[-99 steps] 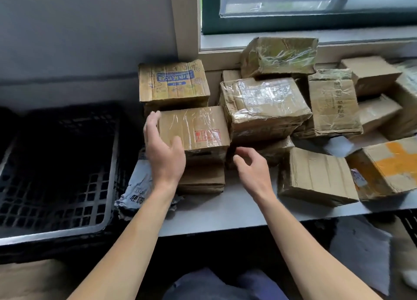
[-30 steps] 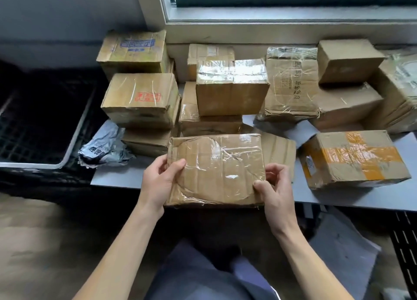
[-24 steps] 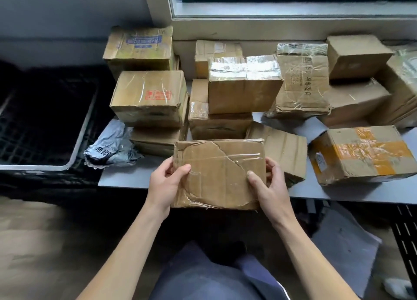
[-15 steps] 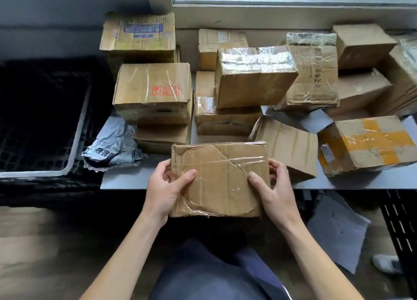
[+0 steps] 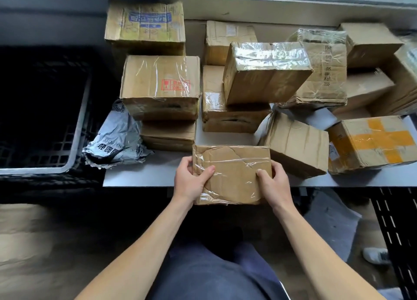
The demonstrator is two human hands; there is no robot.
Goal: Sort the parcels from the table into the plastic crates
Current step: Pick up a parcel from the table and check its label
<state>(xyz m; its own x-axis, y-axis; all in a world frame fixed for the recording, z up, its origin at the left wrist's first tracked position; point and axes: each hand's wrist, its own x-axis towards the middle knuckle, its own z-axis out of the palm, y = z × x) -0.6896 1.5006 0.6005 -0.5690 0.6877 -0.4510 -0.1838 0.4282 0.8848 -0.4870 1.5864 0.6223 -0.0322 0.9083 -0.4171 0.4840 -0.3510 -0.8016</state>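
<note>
Left hand (image 5: 189,183) and right hand (image 5: 274,184) grip 1 parcel (image 5: 232,175), freshly pulled to counter (image 5: 140,175) edge; crate (image 5: 77,128) drop likely next.

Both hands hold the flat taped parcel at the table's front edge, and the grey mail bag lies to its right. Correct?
No. The head view shows the grey mail bag to the left of the flat taped parcel; the rest holds.

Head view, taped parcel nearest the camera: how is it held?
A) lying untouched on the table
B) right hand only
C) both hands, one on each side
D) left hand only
C: the left hand and the right hand each grip one side of the taped parcel, thumbs on its top face.
</note>
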